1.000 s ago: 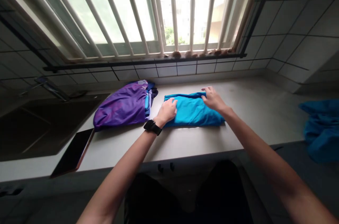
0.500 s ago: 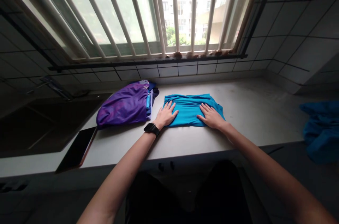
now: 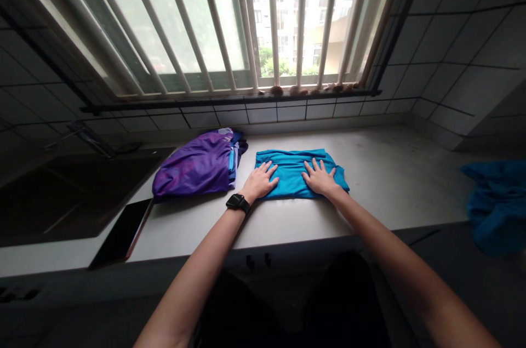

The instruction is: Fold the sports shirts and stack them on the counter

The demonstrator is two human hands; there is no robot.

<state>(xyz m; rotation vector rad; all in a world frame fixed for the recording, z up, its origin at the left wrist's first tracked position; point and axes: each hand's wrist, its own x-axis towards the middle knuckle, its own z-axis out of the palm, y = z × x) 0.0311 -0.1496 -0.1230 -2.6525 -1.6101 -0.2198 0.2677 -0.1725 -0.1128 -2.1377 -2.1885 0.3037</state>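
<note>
A blue folded garment [image 3: 291, 172] lies flat on the white countertop [image 3: 287, 222], with wrinkles across its upper layer. My left hand [image 3: 261, 181] rests on its left end, fingers spread and palm down. On its right part lies my right hand [image 3: 320, 177], also flat with the fingers apart. Neither hand grips the cloth. To the left of the garment sits a pile of folded clothes with a purple garment [image 3: 195, 167] on top.
A phone [image 3: 121, 233] lies at the counter's front edge, beside the dark sink [image 3: 61, 194] with its faucet [image 3: 92, 137]. More blue cloth [image 3: 497, 205] hangs over the counter at the right. Behind is a barred window [image 3: 230, 30] with small stones on its sill.
My right hand has slid slightly left on the blue garment, its fingers spreading wider. The left hand stays nearly in place. The camera view has shifted a little.
</note>
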